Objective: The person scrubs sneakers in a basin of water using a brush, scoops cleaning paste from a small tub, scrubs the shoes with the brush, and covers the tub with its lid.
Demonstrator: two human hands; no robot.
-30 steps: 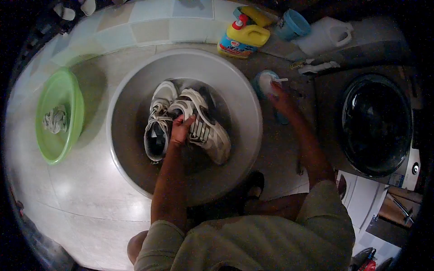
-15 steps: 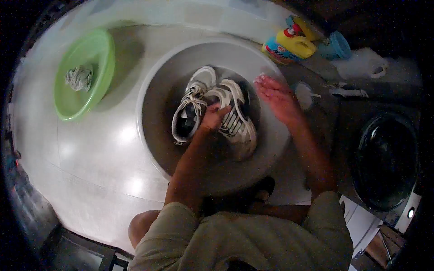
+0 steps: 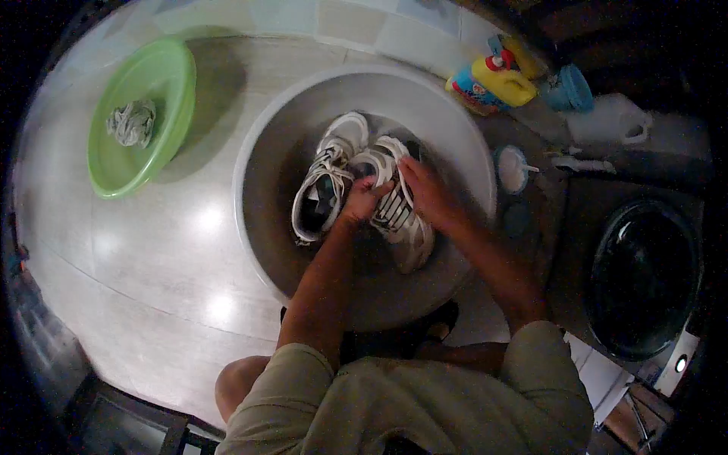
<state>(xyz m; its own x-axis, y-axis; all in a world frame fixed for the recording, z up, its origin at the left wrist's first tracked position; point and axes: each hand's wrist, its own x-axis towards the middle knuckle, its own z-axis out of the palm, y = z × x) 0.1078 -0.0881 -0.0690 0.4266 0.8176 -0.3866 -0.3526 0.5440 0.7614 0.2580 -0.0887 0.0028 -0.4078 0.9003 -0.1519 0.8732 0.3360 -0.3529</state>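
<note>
Two grey-and-white sneakers with dark parts lie in a large round grey tub (image 3: pixel 254 250) in front of me. My left hand (image 3: pixel 362 199) is closed around the middle of the right-hand sneaker (image 3: pixel 413 241), which is tipped on its side. My right hand (image 3: pixel 425 186) presses its gathered fingers against that sneaker's upper edge. Whether anything small is under those fingertips is hidden. The left-hand sneaker (image 3: pixel 334 155) has its laces in and its dark opening showing, and it lies just left of my left hand.
Left on the floor, a green basin (image 3: pixel 178 125) contains a crumpled pale cloth (image 3: pixel 132 123). A yellow bottle (image 3: pixel 504 83), a blue container (image 3: pixel 569 87) and a whitish jug (image 3: pixel 614 120) stand back right. Nearer are a small tub of white stuff (image 3: pixel 511 168), a brush-like item (image 3: pixel 584 164) and a black basin (image 3: pixel 644 277).
My right hand has moved left and down from the tub's right rim onto the sneaker. Earlier it showed whitish stuff at its fingertips. My left hand keeps its hold.
</note>
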